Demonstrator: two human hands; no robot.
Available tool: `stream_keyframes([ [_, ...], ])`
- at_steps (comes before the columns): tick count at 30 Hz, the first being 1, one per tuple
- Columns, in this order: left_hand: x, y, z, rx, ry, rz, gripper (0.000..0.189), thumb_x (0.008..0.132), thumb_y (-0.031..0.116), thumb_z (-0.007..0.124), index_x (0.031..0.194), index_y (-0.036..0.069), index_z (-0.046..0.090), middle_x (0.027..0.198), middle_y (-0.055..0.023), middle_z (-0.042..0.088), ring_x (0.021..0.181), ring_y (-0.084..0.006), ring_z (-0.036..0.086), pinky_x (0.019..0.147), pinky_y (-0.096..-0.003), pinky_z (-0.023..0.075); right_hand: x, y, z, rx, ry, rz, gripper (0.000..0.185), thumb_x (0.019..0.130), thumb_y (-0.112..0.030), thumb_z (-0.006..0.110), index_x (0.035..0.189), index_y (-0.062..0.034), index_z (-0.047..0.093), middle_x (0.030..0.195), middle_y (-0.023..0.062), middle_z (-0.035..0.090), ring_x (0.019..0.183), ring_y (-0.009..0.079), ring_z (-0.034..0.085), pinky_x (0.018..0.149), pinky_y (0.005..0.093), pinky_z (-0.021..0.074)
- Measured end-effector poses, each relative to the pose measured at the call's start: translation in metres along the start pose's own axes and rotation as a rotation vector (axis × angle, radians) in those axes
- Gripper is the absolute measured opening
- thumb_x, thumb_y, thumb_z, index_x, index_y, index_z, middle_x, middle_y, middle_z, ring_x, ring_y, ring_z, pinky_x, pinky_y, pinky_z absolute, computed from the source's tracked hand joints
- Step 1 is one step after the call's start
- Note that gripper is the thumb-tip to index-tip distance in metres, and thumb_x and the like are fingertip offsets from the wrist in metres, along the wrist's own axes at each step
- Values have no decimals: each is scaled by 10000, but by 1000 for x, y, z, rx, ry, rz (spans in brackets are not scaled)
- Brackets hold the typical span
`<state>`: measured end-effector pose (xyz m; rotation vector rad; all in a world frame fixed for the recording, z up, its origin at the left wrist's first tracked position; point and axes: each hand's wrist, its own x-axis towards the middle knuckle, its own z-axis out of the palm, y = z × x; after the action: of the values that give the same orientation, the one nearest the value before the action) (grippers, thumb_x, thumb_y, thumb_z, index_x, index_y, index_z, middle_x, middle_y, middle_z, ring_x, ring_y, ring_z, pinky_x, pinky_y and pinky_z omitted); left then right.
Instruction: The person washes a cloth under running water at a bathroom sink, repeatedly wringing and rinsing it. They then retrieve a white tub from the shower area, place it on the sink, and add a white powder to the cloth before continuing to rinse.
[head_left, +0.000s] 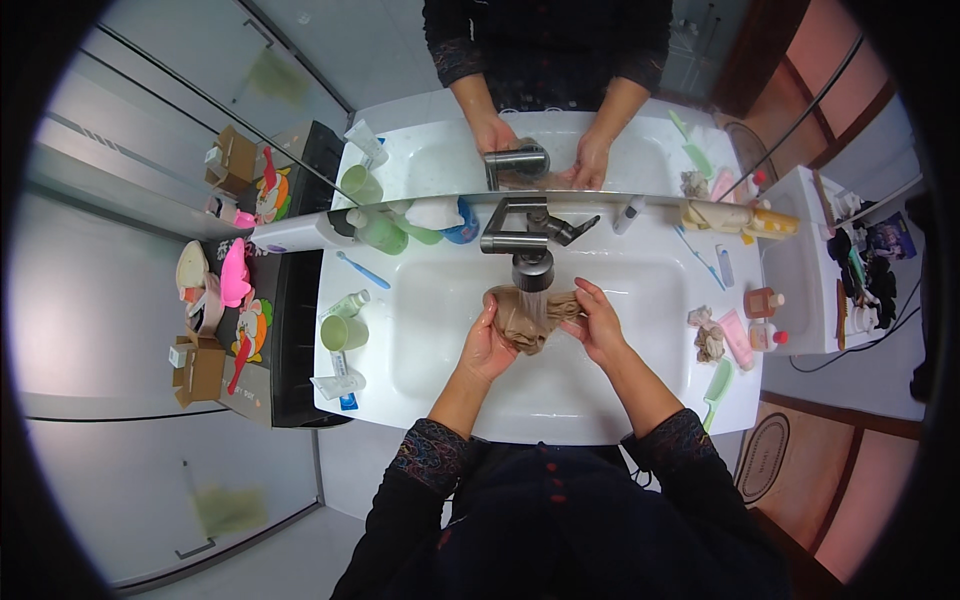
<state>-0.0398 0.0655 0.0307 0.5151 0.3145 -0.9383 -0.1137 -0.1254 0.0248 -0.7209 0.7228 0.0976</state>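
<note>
A wet, bunched brown cloth (523, 331) is under the running water of a dark metal faucet (533, 271), above the white washbasin (442, 367). My left hand (486, 346) holds the cloth's left side, palm turned up and thumb on top. The cloth's gathered right end lies between the thumb and fingers of my right hand (600, 324). Water falls from the spout onto the middle of the cloth. Folds hide some of my left fingertips.
Left on the counter are a green cup (345, 333), tubes and a blue toothbrush (364, 270). A green bottle (379, 231) stands behind. A green comb (718, 391), a pink tube (736, 340) and a crumpled cloth (707, 334) lie right. The mirror (390, 97) rises behind the faucet.
</note>
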Motion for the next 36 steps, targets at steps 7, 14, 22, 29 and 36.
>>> stream_keyframes([
  [7, -6, -4, 20, 13, -144, -64, 560, 988, 465, 334, 1356, 49, 406, 1347, -148, 486, 1238, -290, 477, 1048, -473, 370, -11, 8, 13, -234, -380, 63, 548, 889, -240, 641, 1345, -50, 404, 1148, 5, 553, 889, 106, 570, 855, 285, 468],
  [14, -16, 18, 5, 338, 42, -50, 371, 945, 193, 525, 1259, 3, 472, 1236, -128, 556, 1156, -236, 544, 995, -399, 442, 12, -10, -17, -618, -145, -184, 231, 901, -246, 617, 761, -64, 632, 703, -55, 558, 733, 43, 499, 712, 204, 403],
  [22, -3, 18, -71, 576, 574, 22, 445, 879, 220, 619, 1277, 88, 469, 1209, -111, 538, 1088, -227, 541, 944, -438, 453, -22, -38, 15, 235, -184, -144, 94, 926, -189, 567, 920, -99, 543, 903, 8, 561, 858, 134, 578, 807, 323, 495],
  [29, -2, -33, -22, -73, 149, -218, 465, 925, 443, 509, 1326, 213, 458, 1385, -86, 423, 1284, -285, 395, 1029, -637, 305, -40, -7, 58, 224, -258, -40, 88, 890, -94, 604, 909, -85, 519, 914, 13, 554, 872, 127, 573, 809, 298, 490],
  [36, 8, -37, -12, -7, 374, -29, 448, 977, 405, 436, 1263, 63, 476, 1221, -101, 559, 1116, -265, 561, 947, -430, 460, 19, 17, 5, -62, 165, -196, 232, 819, -150, 692, 946, -76, 513, 878, 41, 568, 825, 154, 567, 752, 320, 485],
])
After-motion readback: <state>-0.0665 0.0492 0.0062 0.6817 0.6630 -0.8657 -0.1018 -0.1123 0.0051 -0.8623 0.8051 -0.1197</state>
